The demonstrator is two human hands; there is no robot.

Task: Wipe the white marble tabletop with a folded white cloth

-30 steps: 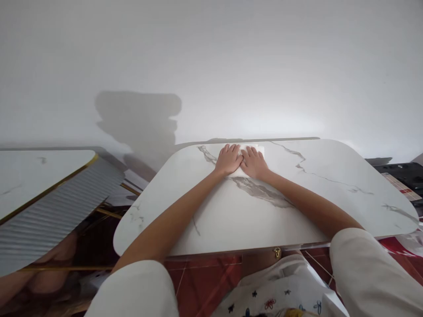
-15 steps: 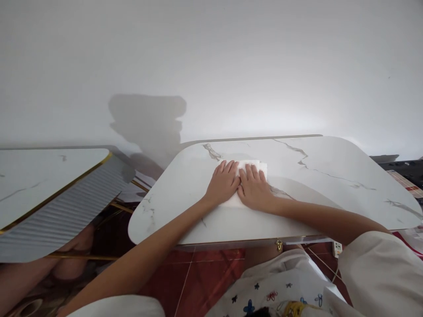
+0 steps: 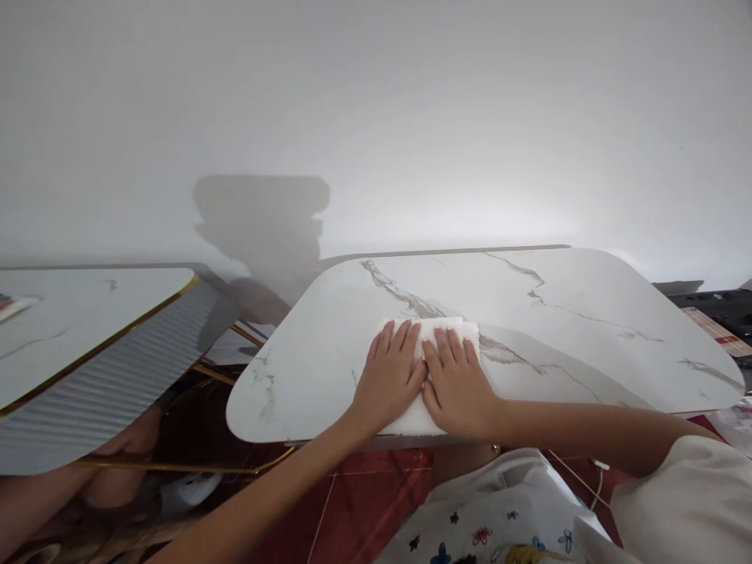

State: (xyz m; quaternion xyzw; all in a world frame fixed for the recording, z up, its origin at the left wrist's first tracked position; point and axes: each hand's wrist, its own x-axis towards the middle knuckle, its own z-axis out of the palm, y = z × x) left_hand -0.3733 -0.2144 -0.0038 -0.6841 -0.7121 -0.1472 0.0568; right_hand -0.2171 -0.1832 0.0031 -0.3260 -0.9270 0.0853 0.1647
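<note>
A folded white cloth [image 3: 417, 419] lies flat on the white marble-patterned tabletop [image 3: 294, 368], close to its front edge. My left hand [image 3: 388, 376] presses flat on the cloth's left half, fingers stretched forward. Beside it, my right hand [image 3: 458, 380] rests flat on the right half with its fingers slightly apart. The two thumbs nearly meet in the middle. Cloth shows beyond the fingertips and between the wrists; the part under both palms is hidden.
To the left stands another marble-patterned table [image 3: 88, 337] with a gold edge and ribbed grey side. A person's legs [image 3: 117, 462] are beneath it. A white wall [image 3: 376, 117] rises behind. Dark equipment [image 3: 717, 301] sits at the far right. The floor [image 3: 364, 493] is red tile.
Both hands have drawn the cloth back toward me, from the middle of the tabletop to its front edge. More of the grey veining behind the cloth now shows.
</note>
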